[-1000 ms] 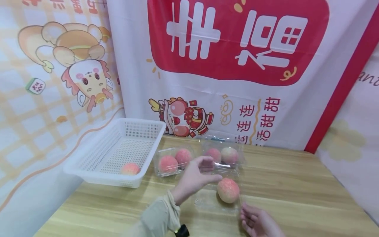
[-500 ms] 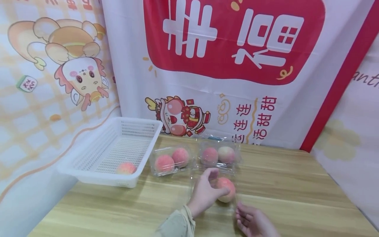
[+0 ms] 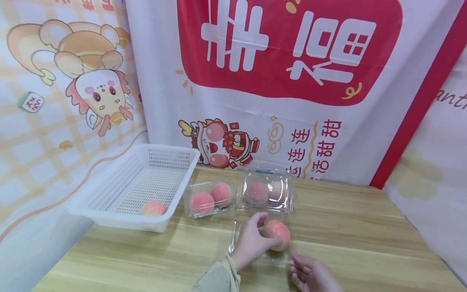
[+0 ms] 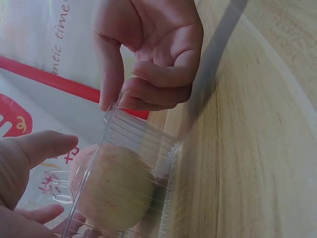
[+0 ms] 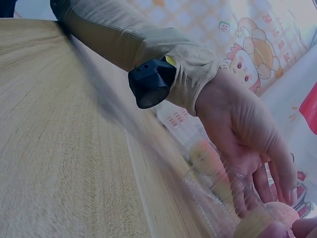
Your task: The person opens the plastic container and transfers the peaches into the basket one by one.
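Note:
A pink-and-cream peach (image 3: 281,234) lies in a clear plastic container (image 3: 232,242) on the near part of the table. My left hand (image 3: 253,242) reaches over that container from the left, its thumb in front of the peach in the head view. In the left wrist view the left thumb (image 4: 54,146) looks straight and apart from the peach; some fingers are hidden behind the plastic. My right hand (image 3: 314,272) pinches the container's near right corner between thumb and fingers, as the left wrist view shows at the rim (image 4: 111,110).
Left of the hands stands a clear box (image 3: 189,205) with two peaches. Behind the worked container, another pair of peaches (image 3: 257,194) shows through shiny plastic. A white perforated basket (image 3: 164,219) at the left holds one peach (image 3: 155,208). A printed cloth (image 3: 233,105) hangs behind the table.
My left hand has moved right and down to the peach in the container. Clear plastic now shows more glare in front of the rear peaches. The right hand keeps its pinch at the corner.

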Demonstrator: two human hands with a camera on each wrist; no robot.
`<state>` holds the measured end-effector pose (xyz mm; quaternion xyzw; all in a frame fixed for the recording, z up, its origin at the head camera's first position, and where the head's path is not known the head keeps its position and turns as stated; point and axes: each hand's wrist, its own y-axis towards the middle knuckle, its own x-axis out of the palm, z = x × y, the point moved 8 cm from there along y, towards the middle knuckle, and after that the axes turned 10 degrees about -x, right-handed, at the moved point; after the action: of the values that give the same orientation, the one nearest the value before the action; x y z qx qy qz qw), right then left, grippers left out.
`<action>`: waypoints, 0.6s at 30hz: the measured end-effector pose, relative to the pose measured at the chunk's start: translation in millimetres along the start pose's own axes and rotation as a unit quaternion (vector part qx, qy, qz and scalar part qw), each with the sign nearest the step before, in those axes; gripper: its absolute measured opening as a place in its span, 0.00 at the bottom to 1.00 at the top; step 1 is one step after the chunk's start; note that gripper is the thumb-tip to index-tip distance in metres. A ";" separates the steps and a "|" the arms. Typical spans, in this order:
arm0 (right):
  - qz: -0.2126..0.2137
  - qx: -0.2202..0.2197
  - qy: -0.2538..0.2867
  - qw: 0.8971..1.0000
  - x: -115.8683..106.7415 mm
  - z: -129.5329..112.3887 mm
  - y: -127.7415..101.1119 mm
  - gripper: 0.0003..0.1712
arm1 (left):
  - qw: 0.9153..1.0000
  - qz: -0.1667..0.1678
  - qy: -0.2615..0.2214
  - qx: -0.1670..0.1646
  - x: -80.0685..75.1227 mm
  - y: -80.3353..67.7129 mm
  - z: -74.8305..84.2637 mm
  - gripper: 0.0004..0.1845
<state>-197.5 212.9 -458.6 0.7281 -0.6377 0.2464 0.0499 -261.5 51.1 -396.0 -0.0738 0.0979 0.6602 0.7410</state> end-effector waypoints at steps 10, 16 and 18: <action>0.001 0.016 0.001 1.000 -1.1 4.5 -1.4 0.06 | 0.999 -0.022 0.026 -0.014 3.5 -1.2 -6.9 0.42; 0.009 0.012 0.004 1.000 -0.7 2.2 0.1 0.05 | 0.999 -0.031 0.035 -0.019 5.5 0.8 -6.8 0.43; 0.011 0.011 0.003 1.000 -0.9 0.9 0.2 0.05 | 0.999 -0.032 0.033 -0.019 6.1 1.9 -5.9 0.44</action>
<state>-197.5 213.3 -459.8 0.7211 -0.6424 0.2562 0.0409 -263.0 55.8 -403.1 -0.1127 0.1078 0.6347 0.7569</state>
